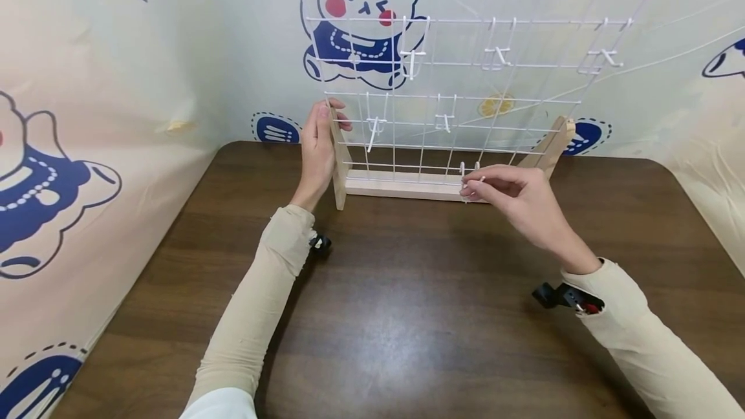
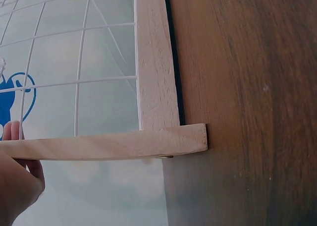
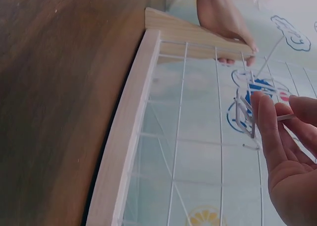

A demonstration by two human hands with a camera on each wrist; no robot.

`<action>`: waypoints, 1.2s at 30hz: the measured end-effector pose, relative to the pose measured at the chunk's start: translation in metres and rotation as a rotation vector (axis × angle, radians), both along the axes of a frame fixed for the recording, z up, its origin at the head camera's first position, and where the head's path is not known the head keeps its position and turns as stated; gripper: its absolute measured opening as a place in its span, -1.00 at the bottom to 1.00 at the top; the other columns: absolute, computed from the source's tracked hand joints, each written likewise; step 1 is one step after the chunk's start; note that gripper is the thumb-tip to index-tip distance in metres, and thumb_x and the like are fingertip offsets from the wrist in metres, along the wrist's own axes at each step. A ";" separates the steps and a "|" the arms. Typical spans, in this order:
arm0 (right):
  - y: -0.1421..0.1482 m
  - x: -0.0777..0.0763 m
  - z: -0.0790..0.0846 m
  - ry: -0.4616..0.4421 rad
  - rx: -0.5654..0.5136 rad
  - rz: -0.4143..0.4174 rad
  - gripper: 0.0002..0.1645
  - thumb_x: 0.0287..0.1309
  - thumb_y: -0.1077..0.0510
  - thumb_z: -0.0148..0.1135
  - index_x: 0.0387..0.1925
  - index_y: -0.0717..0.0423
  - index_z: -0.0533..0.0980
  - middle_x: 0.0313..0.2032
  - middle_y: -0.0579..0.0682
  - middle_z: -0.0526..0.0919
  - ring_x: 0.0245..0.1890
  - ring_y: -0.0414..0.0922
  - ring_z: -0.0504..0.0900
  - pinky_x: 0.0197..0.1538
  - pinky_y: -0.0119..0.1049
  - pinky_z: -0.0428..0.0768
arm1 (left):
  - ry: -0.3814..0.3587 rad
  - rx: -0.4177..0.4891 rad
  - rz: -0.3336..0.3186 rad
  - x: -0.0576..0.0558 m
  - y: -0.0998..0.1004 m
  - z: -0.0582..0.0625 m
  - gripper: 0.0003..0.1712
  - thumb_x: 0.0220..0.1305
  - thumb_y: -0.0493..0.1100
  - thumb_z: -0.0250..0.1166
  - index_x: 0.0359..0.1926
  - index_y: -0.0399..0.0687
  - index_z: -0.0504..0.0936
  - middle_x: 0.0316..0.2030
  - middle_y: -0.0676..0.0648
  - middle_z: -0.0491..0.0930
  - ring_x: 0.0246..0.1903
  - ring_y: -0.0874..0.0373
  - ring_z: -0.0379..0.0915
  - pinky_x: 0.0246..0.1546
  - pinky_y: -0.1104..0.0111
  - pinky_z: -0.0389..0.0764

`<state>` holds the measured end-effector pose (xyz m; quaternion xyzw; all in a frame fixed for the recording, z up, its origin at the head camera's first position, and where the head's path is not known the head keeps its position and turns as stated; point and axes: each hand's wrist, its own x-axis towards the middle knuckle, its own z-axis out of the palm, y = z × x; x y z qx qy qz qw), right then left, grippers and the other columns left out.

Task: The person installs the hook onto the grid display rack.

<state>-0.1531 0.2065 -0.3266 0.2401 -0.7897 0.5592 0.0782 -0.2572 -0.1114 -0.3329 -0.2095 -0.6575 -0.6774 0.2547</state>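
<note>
A white wire grid rack (image 1: pixel 407 146) stands on wooden legs joined by a bottom bar (image 1: pixel 401 186). My left hand (image 1: pixel 317 144) grips the left wooden leg (image 1: pixel 340 173), its fingers wrapped round behind it; the left wrist view shows the leg (image 2: pixel 109 145) and part of that hand (image 2: pixel 17 186). My right hand (image 1: pixel 518 196) pinches a white wire hook (image 3: pixel 245 118) by its prong, between thumb and fingertips. That hook is close in front of the lower grid, right of the middle, and the fingers hide part of it.
Several white hooks hang on the grid, such as an upper left one (image 1: pixel 412 63) and a lower left one (image 1: pixel 375 125). The right wooden leg (image 1: pixel 555 144) stands beyond my right hand. The rack is on a dark brown table (image 1: pixel 372 315), with a patterned cloth (image 1: pixel 192 70) behind.
</note>
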 end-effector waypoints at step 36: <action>0.051 -0.002 0.022 0.223 -0.312 -0.199 -0.80 0.21 0.52 0.20 -0.15 0.65 0.56 -0.25 0.23 0.75 -0.24 -0.14 0.76 -0.08 -0.44 0.64 | -0.005 0.014 -0.016 0.000 0.000 -0.001 -0.63 0.61 -0.20 -0.20 -0.01 -0.34 0.49 -0.24 -0.24 0.54 -0.22 -0.21 0.51 -0.03 0.10 0.56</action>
